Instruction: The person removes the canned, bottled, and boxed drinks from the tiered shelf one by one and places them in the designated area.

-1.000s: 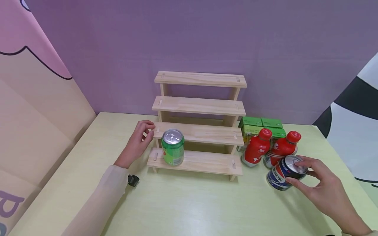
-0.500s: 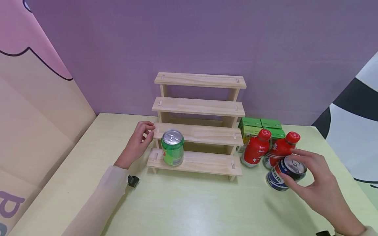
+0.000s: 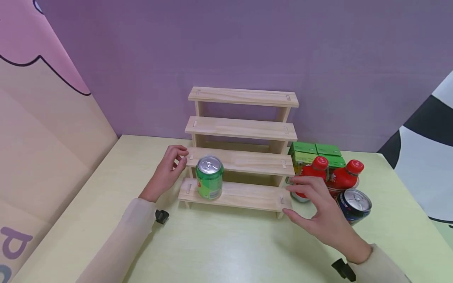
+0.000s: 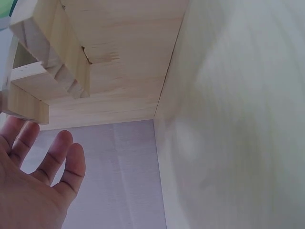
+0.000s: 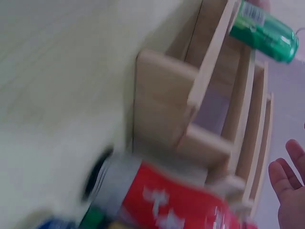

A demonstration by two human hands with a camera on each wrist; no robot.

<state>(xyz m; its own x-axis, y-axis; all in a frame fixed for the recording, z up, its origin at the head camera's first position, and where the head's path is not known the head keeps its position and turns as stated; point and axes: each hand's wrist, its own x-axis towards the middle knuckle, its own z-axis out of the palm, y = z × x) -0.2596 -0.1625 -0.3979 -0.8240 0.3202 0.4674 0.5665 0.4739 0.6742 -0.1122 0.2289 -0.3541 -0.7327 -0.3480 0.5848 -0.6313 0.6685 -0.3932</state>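
A pale wooden stepped shelf (image 3: pixel 244 125) stands on the table, and a green drink can (image 3: pixel 209 177) sits upright on its lowest step, towards the left. My left hand (image 3: pixel 165 171) is at the left end of the second step from the bottom, fingertips at the board's edge and fingers loosely bent. My right hand (image 3: pixel 323 214) hovers near the lowest step's right end, thumb and fingers spread around nothing. Behind it stand two red bottles (image 3: pixel 344 177), one partly hidden by its fingers. A dark blue cola can (image 3: pixel 356 204) is upright on the table, its lower part partly covered by the hand.
Green drink cartons (image 3: pixel 329 151) stand together behind the bottles, right of the shelf. A purple backdrop (image 3: pixel 244 43) rises behind the table (image 3: pixel 219 243). A beige and pink printed panel (image 3: pixel 46 125) borders the left side.
My right hand has let go of the cola can and moved left towards the shelf. The cola can stays by the bottles. My left hand has kept its place.
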